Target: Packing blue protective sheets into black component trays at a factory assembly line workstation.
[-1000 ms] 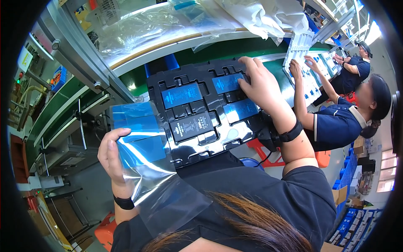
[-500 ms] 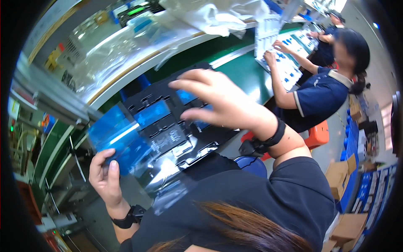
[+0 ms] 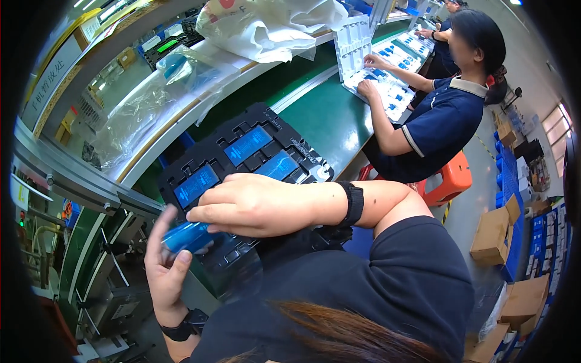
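Note:
A glossy blue film-covered piece lies between my two hands at the tray's near left corner; its exact kind is unclear. My left hand has its thumb and a motion-blurred index finger on either side of the piece's left end. My right hand reaches across with bent fingers and grips the right end. Under it is a black moulded tray holding several flat blue-covered rectangular pieces in its recesses. A clear film hangs by the tray's near edge, and my right hand and forearm hide part of the tray.
A shelf with clear plastic wrapping and a white plastic bag runs above the green bench. At right a co-worker handles parts in a white tray, beside an orange stool. Cardboard boxes stand farther right.
My right hand has come down and left from above the tray to the blue piece. The wide blue sheet by my left hand now looks much smaller, and more of the tray shows.

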### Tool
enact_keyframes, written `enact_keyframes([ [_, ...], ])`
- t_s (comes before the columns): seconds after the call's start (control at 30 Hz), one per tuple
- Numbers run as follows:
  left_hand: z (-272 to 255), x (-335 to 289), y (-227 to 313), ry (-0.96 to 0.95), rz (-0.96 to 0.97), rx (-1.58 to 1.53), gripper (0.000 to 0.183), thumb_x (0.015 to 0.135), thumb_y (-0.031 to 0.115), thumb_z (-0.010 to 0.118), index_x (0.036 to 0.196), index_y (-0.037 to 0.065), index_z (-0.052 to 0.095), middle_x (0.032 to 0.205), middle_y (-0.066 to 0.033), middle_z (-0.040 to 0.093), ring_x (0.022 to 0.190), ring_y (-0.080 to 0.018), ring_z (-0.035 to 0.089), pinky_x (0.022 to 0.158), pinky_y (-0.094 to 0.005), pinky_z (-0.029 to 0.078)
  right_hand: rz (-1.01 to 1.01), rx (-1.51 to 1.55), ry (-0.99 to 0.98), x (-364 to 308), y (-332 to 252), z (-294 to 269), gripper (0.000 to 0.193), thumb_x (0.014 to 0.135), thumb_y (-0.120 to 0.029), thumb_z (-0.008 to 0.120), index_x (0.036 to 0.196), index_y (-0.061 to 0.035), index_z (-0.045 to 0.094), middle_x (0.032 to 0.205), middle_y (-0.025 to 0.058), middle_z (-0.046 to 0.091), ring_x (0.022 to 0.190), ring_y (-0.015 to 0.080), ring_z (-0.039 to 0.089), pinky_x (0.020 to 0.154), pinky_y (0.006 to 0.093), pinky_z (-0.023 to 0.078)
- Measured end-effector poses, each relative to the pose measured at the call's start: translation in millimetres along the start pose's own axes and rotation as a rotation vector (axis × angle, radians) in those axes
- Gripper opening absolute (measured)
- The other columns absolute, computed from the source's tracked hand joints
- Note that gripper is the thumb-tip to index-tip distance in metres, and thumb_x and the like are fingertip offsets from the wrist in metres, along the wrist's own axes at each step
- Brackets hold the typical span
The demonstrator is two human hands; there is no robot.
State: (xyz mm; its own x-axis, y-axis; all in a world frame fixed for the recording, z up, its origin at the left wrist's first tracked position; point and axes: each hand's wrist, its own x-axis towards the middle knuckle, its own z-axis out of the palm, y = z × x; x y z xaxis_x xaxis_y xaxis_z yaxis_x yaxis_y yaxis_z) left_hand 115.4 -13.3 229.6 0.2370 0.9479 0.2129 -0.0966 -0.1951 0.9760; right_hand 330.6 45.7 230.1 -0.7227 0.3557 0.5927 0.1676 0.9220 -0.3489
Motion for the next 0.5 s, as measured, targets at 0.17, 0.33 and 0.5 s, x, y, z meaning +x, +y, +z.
enact_keyframes([
  [0.17, -29.9, -17.6, -23.1, 0.006, -0.122, 0.125, 0.032, 0.089, 0.024, 0.055, 0.107, -0.003, 0.05, 0.094, -0.0065, 0.057, 0.082, -0.012, 0.055, 0.074, -0.0256, 0.046, -0.013, 0.11, 0.057, -3.2, 0.1, -12.1, 0.042, 0.076, -0.027, 0.065, 0.108, -0.0018, 0.053, 0.092, 0.0146, 0.055, 0.085, 0.0315, 0.056, 0.074, 0.0392, 0.044],
  [0.33, -39.1, -26.9, -32.4, 0.164, -0.076, 0.021, 0.023, 0.091, 0.021, 0.051, 0.097, -0.002, 0.053, 0.085, -0.0035, 0.058, 0.074, -0.0084, 0.053, 0.07, -0.0206, 0.042, 0.41, -0.272, 0.406, -57.2, 50.4, -65.6, 0.042, 0.08, -0.024, 0.064, 0.113, -0.0016, 0.054, 0.109, 0.0141, 0.055, 0.099, 0.0238, 0.055, 0.086, 0.0328, 0.043],
  [0.5, -20.3, -14.2, -29.0, 0.147, -0.069, -0.037, 0.026, 0.092, 0.022, 0.046, 0.1, -0.002, 0.051, 0.086, -0.009, 0.06, 0.072, -0.0164, 0.06, 0.066, -0.0289, 0.05, 1.38, -0.353, 0.152, -263.6, 90.5, -81.9, 0.047, 0.085, -0.041, 0.048, 0.092, 0.0037, 0.06, 0.086, 0.0242, 0.059, 0.087, 0.036, 0.057, 0.077, 0.0389, 0.044],
])
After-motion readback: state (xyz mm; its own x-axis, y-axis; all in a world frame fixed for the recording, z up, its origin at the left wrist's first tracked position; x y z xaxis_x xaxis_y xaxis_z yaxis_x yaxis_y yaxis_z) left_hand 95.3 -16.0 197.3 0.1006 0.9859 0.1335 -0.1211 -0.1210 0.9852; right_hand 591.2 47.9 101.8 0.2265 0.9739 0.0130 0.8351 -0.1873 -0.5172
